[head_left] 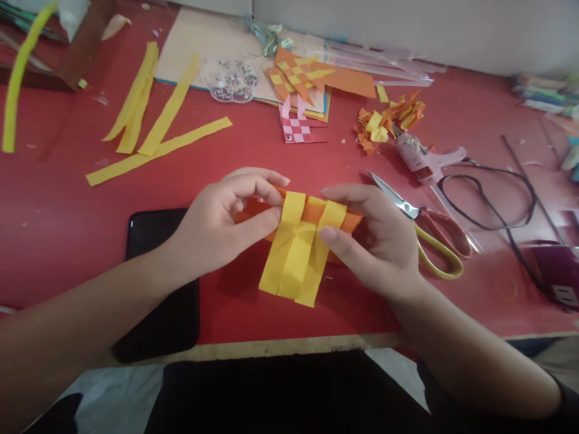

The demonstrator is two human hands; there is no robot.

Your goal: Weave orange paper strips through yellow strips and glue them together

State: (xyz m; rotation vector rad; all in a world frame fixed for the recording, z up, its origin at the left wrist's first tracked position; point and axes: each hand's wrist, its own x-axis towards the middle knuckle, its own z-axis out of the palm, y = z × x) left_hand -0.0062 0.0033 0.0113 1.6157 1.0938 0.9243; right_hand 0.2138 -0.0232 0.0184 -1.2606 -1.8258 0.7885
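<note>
Between both hands is a woven piece of paper strips (298,247), with yellow strips hanging toward me and orange ones running crosswise. My left hand (230,217) pinches its left side, thumb in front and fingers behind the top edge. On the right side, my right hand (371,235) grips it, with the thumb pressed on a yellow strip. The orange strips stick out past the yellow ones on both sides. A black phone (158,301) lies partly under my left forearm. Scissors (420,223) with red and yellow handles rest just beyond my right hand.
Loose yellow paper strips (167,144) lie at the upper left. Farther back are a pink checkered paper fish (296,123), an orange and yellow paper fish (298,72), a tray of googly eyes (233,81) and paper scraps (391,120). A pink glue gun (425,158) with a black cord lies right.
</note>
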